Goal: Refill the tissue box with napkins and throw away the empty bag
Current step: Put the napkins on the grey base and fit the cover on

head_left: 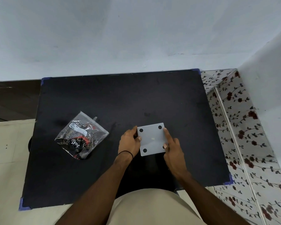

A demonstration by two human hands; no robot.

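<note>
box: tissue box sitting upside down on the bench, grey base panel with four black feet facing up
left hand: left hand curling round the box's left edge, thumb lying on the panel
right hand: right hand clamping the right edge, index finger stretching along it, thumb pressing near the corner foot
bag: clear printed bag lying crumpled well off to the left; no white stack showing, contents hard to tell
step: probably working the base panel, either popping it off or snapping it back
next: gripping both edges evenly, keeping the panel from skewing
</note>
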